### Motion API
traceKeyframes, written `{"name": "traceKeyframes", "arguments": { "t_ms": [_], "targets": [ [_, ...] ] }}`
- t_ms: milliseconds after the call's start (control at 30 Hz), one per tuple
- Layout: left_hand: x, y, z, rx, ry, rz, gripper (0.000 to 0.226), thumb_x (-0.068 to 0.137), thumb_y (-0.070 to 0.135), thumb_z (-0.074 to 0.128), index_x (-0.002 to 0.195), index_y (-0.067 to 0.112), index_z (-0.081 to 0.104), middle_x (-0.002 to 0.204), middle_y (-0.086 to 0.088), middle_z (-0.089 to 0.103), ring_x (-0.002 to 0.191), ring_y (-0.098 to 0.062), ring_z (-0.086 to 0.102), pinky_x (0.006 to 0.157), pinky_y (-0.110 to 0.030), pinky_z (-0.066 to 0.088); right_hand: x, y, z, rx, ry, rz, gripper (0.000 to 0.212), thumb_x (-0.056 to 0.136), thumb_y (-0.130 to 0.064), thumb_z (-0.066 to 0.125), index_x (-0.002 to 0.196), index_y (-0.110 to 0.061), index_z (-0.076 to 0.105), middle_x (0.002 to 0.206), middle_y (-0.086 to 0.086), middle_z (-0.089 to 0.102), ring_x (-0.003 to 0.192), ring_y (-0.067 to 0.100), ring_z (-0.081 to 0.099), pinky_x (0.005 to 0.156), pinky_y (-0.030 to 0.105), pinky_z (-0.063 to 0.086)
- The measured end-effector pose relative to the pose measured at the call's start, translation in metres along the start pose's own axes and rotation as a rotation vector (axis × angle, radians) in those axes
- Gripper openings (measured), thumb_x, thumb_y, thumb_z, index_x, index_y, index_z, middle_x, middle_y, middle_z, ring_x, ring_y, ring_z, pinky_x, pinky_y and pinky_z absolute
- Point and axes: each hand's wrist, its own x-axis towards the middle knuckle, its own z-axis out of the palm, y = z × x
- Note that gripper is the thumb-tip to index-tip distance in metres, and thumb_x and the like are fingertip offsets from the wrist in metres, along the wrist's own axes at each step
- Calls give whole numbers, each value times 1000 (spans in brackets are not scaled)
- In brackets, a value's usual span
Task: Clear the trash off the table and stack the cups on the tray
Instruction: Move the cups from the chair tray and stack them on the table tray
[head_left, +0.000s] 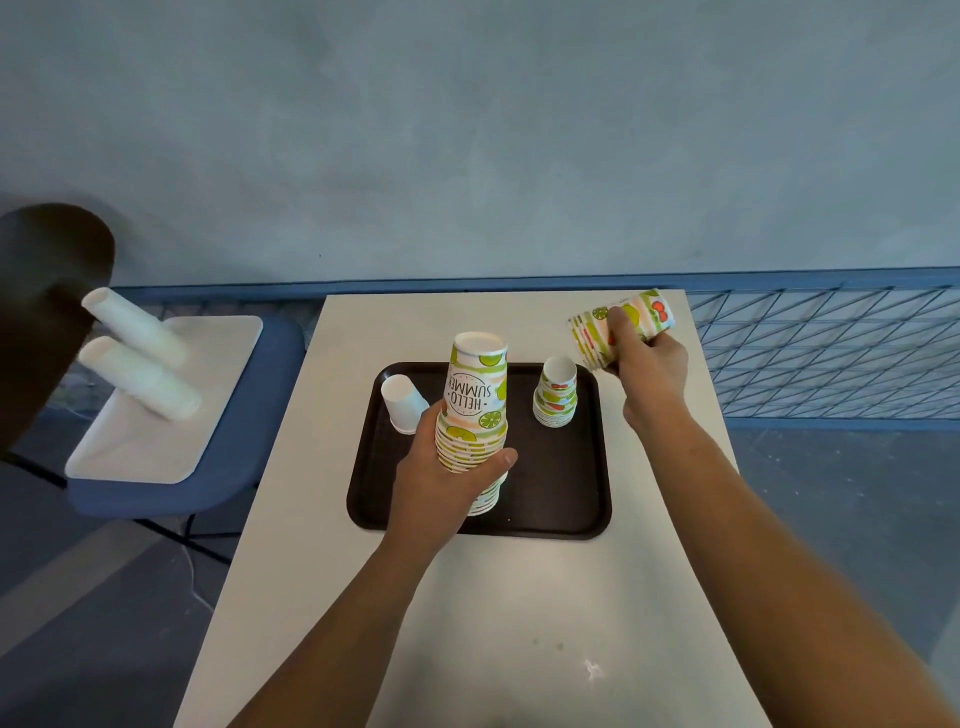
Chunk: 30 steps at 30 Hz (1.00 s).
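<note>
A dark brown tray (561, 499) lies on the white table (493, 613). My left hand (441, 483) grips a tall upside-down stack of lime-patterned paper cups (475, 400) standing near the tray's middle. My right hand (647, 371) holds a short stack of fruit-patterned cups (621, 325) on its side, in the air above the table's far right corner. A small stack of patterned cups (557, 395) stands upside down on the tray's right part. A plain white cup (402, 402) stands upside down on the tray's left part.
Left of the table a blue chair (249, 415) carries a white tray (156, 436) with two long stacks of white cups (135, 353) lying on it. A blue wire fence (831, 353) runs behind and to the right. A dark round object (47, 291) sits at far left.
</note>
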Motion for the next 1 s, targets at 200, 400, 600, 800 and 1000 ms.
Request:
{"name": "traceKeyframes", "arguments": {
  "t_ms": [200, 400, 600, 800, 1000],
  "targets": [
    [11, -7, 2, 8, 4, -16, 80, 72, 47, 90, 140, 43, 47, 119, 26, 67, 109, 6, 64, 92, -19, 50, 29, 27, 14, -459, 23, -267, 52, 77, -50, 80, 116, -21, 65, 105, -7, 70, 93, 8, 67, 86, 30, 57],
    [18, -7, 4, -4, -1, -28, 78, 74, 43, 90, 140, 41, 48, 121, 24, 68, 111, 3, 65, 95, -21, 51, 45, 66, 29, -707, -90, -399, 50, 75, -46, 81, 107, -14, 60, 101, 0, 66, 92, 19, 63, 77, 33, 52],
    [19, -7, 1, -18, 3, -32, 75, 74, 43, 90, 136, 46, 50, 119, 28, 68, 110, 4, 66, 97, -26, 52, 54, 97, 26, -876, -157, -372, 55, 78, -41, 82, 115, -9, 59, 112, 9, 65, 103, 30, 63, 86, 41, 53],
    [14, -4, 1, -13, 2, -31, 69, 75, 42, 90, 130, 51, 50, 116, 32, 68, 108, 8, 65, 92, -21, 50, 55, 103, 20, -891, -235, -312, 72, 79, -35, 84, 137, -12, 49, 132, 10, 61, 121, 32, 58, 99, 44, 51],
    [6, -1, 4, -3, 1, -16, 74, 73, 44, 90, 134, 47, 49, 114, 36, 66, 106, 12, 64, 90, -19, 50, 36, 81, 9, -842, -178, -357, 75, 87, -26, 74, 151, -13, 35, 145, 12, 48, 134, 31, 46, 106, 45, 46]
  ]
}}
